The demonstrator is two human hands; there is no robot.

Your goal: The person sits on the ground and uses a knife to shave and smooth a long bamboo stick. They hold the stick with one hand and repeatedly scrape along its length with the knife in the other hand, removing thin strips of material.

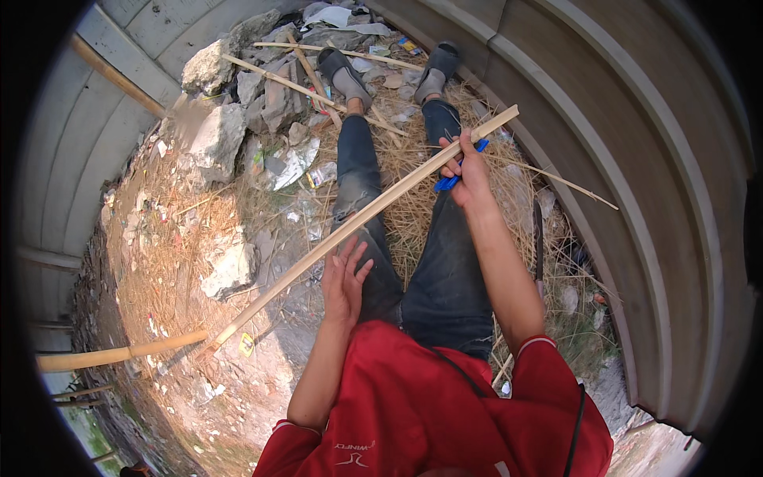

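A long, pale split bamboo strip (381, 199) slants across my legs, from the lower left up to the right. Near its upper end, my right hand (470, 173) is closed around it. The same hand also grips a blue plastic object (447, 183) that looks like a utility knife; my palm and fingers hide much of it. My left hand (343, 285) is just below the strip's middle, over my thigh, fingers apart and holding nothing. Whether its fingertips touch the strip I cannot tell.
Broken concrete chunks (218, 139) and loose bamboo strips (274, 75) lie around my feet, among straw and litter. Ribbed metal sheeting (620, 151) curves along my right. A round bamboo pole (127, 354) reaches in from the left, and a pale wall (56, 167) stands behind it.
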